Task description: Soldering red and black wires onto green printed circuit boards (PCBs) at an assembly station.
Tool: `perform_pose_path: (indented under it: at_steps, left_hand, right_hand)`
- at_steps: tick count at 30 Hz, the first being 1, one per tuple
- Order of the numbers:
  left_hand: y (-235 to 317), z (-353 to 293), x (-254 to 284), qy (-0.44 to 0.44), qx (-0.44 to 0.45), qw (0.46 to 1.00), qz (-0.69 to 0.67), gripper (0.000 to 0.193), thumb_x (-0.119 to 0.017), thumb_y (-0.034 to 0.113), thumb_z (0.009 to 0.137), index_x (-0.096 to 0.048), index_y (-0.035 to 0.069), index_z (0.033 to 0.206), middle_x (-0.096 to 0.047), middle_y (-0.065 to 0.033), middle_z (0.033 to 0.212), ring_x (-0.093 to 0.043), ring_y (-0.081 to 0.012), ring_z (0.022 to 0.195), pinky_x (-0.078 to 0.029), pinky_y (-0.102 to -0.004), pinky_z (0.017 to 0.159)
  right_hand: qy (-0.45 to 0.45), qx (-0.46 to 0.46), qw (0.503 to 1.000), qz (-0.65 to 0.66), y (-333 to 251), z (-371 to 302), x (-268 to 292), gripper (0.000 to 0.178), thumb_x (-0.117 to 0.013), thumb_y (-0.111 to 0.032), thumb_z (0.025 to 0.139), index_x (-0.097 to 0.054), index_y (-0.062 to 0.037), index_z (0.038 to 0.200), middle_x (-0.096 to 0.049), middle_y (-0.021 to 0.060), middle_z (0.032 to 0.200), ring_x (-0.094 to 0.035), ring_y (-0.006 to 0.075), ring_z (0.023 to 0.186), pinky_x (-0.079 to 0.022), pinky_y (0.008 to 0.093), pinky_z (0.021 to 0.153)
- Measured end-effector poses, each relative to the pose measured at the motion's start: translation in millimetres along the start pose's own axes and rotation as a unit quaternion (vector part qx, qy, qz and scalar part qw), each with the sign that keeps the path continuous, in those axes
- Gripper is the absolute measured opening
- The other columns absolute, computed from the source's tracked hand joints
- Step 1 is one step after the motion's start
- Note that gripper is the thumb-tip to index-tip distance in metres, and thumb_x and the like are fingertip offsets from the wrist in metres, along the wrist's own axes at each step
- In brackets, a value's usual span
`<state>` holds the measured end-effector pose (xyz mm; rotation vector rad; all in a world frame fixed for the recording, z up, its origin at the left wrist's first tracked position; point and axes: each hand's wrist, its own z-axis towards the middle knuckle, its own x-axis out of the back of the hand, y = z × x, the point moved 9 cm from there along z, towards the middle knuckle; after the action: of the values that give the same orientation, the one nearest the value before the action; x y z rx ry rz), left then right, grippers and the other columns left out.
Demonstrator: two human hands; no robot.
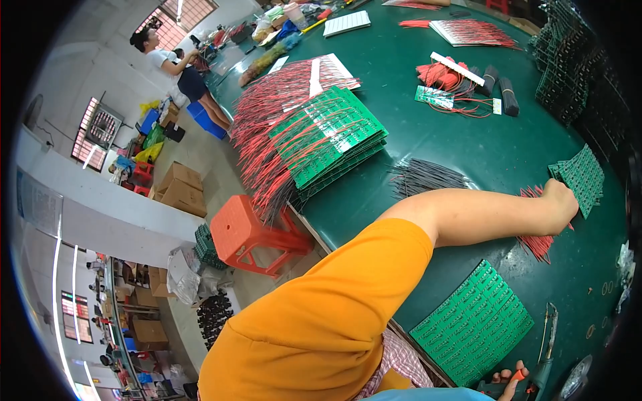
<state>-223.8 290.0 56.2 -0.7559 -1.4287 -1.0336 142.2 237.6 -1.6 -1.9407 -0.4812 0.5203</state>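
From the lower middle my left arm in an orange sleeve reaches right. My left hand (560, 206) is over a bundle of short red wires (536, 246), beside a small stack of green circuit boards (583, 175). Its fingers are hidden behind the back of the hand, so any grip cannot be made out. At the bottom edge my right hand (513, 382) is curled round a teal soldering gun (540, 373) with an orange trigger part and a thin metal tip pointing up. A green circuit board panel (472, 322) lies flat between my body and the tool.
Black wires (428, 178) lie past my forearm. A stack of green panels (331, 137) with red wires stands at the table's left edge. Dark board racks (575, 67) rise at the far right. A red stool (251, 234) stands beside the table; another person (175, 65) stands far left.
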Motion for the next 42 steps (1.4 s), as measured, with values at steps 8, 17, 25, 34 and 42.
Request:
perform_pose_path:
  at_steps: [8,17,25,34,42]
  left_hand:
    - [8,-2,10,0.049,-0.040,0.998,0.017,0.015,-0.068,0.020,0.067,-0.070,0.013,0.080,-0.068,-0.0066,0.084,-0.066,-0.0228,0.081,-0.047,-0.0341,0.067]
    - [0,-115,114,0.388,-0.133,0.869,-0.276,0.002,-0.062,0.009,0.070,-0.063,0.009,0.068,-0.063,-0.0093,0.070,-0.061,-0.0275,0.069,-0.045,-0.0400,0.057]
    - [-36,-238,51,0.305,-0.039,0.868,-0.390,0.010,-0.066,0.003,0.075,-0.066,0.003,0.085,-0.065,-0.0094,0.075,-0.062,-0.0248,0.068,-0.047,-0.0345,0.059]
    - [3,-240,27,-0.046,0.005,0.711,-0.702,0.028,-0.049,0.021,0.094,-0.062,-0.003,0.088,-0.066,-0.0059,0.072,-0.058,-0.0088,0.064,-0.047,-0.0282,0.058]
    - [92,-275,-15,-0.292,-0.017,0.564,-0.772,0.022,-0.048,0.016,0.090,-0.060,-0.003,0.089,-0.066,-0.0073,0.066,-0.060,-0.0097,0.061,-0.044,-0.0245,0.059]
  right_hand:
    - [0.012,0.090,0.996,-0.023,-20,-10,-18,0.028,-0.044,-0.027,0.097,-0.048,-0.0064,0.117,-0.059,0.0066,0.094,-0.056,0.0152,0.087,-0.049,0.0316,0.078]
    - [-0.037,0.069,0.997,0.020,-4,-1,0,0.027,-0.045,-0.026,0.096,-0.049,-0.0051,0.112,-0.059,0.0047,0.092,-0.054,0.0138,0.084,-0.049,0.0305,0.076]
    - [0.036,0.050,0.998,0.000,-18,-5,-14,0.028,-0.049,-0.026,0.094,-0.051,-0.0092,0.116,-0.059,0.0014,0.086,-0.055,0.0124,0.080,-0.049,0.0283,0.068]
    - [-0.013,0.114,0.993,-0.019,-27,-27,-43,0.038,-0.046,-0.032,0.094,-0.047,-0.0050,0.122,-0.057,0.0068,0.102,-0.053,0.0152,0.089,-0.045,0.0317,0.081]
    - [-0.176,0.281,0.883,-0.333,-59,-44,-125,0.042,-0.037,-0.030,0.097,-0.045,-0.0004,0.125,-0.053,0.0147,0.119,-0.050,0.0226,0.110,-0.041,0.0347,0.093]
